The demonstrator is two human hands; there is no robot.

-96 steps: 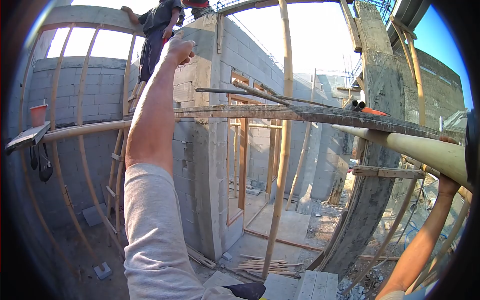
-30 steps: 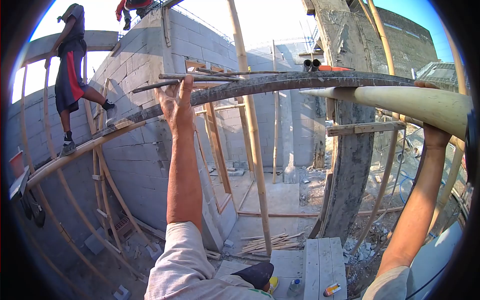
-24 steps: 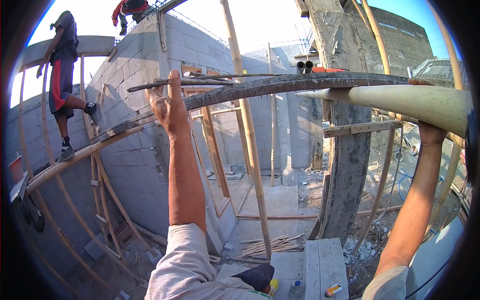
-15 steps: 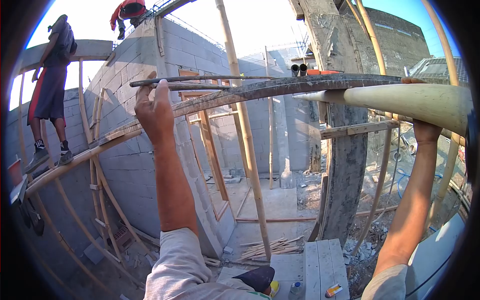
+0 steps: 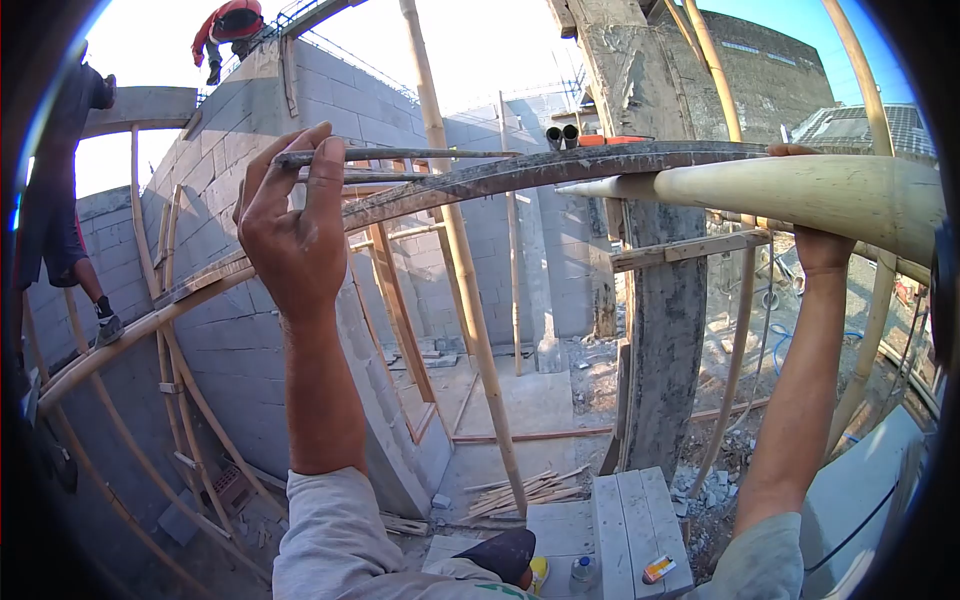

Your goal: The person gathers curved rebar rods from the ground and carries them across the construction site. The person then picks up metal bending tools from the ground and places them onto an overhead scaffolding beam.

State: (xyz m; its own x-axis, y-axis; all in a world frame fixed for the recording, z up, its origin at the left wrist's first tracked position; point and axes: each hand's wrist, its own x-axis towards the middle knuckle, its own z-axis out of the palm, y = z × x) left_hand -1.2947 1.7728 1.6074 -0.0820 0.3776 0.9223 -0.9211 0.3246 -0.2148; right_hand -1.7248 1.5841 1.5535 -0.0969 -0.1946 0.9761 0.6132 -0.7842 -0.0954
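My left hand (image 5: 295, 215) is raised at the left of centre, with thumb and fingers closed on the end of a thin dark rod (image 5: 430, 154). Just below it runs a second thin rod (image 5: 370, 178); whether I hold that one too is unclear. Behind my hand stretches a long, stained wooden plank (image 5: 540, 172). On the right, my right hand (image 5: 825, 248) reaches up behind a thick bamboo pole (image 5: 770, 186) and grips it. Fingertips show above the pole near the plank's end, while the palm is hidden.
An upright bamboo pole (image 5: 465, 260) and a concrete column (image 5: 660, 340) stand ahead. Two dark pipes (image 5: 562, 136) lie beyond the plank. One person (image 5: 55, 190) stands on scaffolding at left; another (image 5: 230, 28) bends atop the block wall (image 5: 235, 180). Below are blocks (image 5: 640, 530) and a bottle (image 5: 582, 570).
My left hand has turned, its fingers curling more around the rod's end. The scene has shifted slightly left in view, and the person at left has moved further left. My right hand keeps its grip.
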